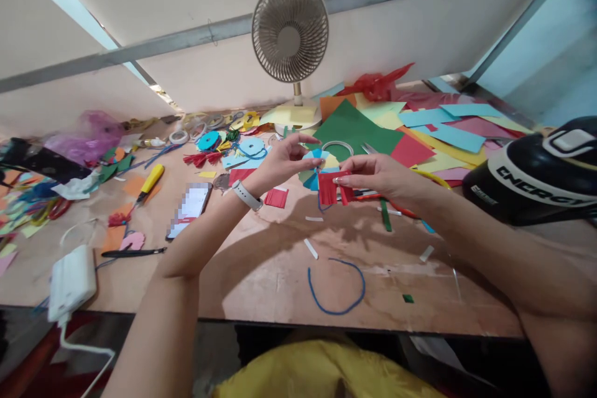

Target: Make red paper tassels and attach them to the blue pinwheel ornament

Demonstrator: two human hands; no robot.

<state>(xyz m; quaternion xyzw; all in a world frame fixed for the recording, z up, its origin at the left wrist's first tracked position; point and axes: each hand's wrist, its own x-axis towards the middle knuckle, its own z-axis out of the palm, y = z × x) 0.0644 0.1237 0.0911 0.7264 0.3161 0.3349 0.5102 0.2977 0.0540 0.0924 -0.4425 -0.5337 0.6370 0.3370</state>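
Note:
Above the middle of the table, my left hand (pixel 291 158) grips a round paper disc (pixel 310 180) with blue, yellow and green segments, its thumb and fingers closed at the upper edge. My right hand (pixel 373 174) pinches a red fringed paper piece (pixel 329 188), which overlaps the lower right of the disc. Whether the two pieces are joined, I cannot tell. Another red fringed paper (pixel 276 198) lies on the table below my left wrist. A curved blue cord (pixel 336 313) rests nearer the table's front edge.
A fan (pixel 290 31) stands at the back. Coloured paper sheets (pixel 359 127) spread behind my right hand, with a black bottle (pixel 527 174) at the right. Leftward lie a phone (pixel 190 210), a yellow-handled cutter (pixel 152 181) and a white power bank (pixel 72 280) at the edge.

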